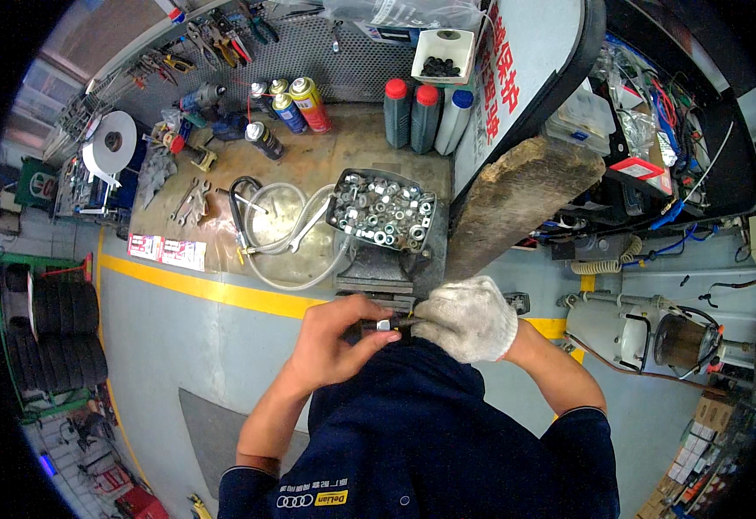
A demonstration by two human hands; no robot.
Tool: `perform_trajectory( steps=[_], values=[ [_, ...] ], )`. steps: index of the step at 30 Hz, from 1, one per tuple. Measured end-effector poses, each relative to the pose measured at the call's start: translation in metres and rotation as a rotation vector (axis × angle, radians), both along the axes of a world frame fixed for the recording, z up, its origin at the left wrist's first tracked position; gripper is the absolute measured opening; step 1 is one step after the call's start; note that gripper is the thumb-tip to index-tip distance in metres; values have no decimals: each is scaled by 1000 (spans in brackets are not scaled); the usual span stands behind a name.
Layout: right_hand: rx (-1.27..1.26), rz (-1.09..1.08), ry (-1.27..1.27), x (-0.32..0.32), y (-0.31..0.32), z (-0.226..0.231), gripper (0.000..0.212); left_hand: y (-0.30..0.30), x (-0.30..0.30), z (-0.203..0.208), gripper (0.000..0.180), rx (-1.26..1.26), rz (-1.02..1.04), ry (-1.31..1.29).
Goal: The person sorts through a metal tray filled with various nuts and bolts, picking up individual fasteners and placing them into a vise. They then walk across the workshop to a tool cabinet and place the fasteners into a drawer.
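Note:
Close to my body, in front of the bench, my two hands meet. My bare left hand [336,339] is closed, thumb and fingers pinching a small silver hex nut [384,325]. From the nut a thin dark rod-like piece [407,321] runs to my right hand [468,320], which wears a white knit glove and is closed around its other end. The gloved fingers hide most of that piece, so its kind is unclear. Just beyond my hands, a black tray [333,214] full of loose nuts rests on a bench vise [376,266].
On the bench lie a coiled clear hose [248,227] and wrenches [189,197]. Spray cans [308,104] and bottles [425,117] stand at the back. A worn wooden board [525,195] slopes beside the tray. A wheeled machine [642,337] stands at right, stacked tires [59,333] at left.

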State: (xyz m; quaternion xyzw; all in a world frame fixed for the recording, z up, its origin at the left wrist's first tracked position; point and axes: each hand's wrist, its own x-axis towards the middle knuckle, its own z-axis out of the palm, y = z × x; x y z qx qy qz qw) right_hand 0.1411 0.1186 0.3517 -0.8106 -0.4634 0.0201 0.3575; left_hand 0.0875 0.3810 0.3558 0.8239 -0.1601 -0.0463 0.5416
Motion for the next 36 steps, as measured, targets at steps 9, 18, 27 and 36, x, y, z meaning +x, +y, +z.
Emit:
perform_trajectory(
  steps=[9, 18, 27, 36],
  values=[
    [-7, 3, 19, -2, 3, 2, 15, 8, 1, 5, 15, 53, -52, 327],
    [26, -44, 183, -5, 5, -1, 14, -2, 7, 2, 14, -6, -60, -225],
    [-23, -42, 202, -2, 6, 3, 17, 3, 2, 7, 20, 156, -87, 313],
    [1, 102, 471, -4, 7, -12, 23, 12, 9, -5, 20, 192, -225, -400]
  ],
)
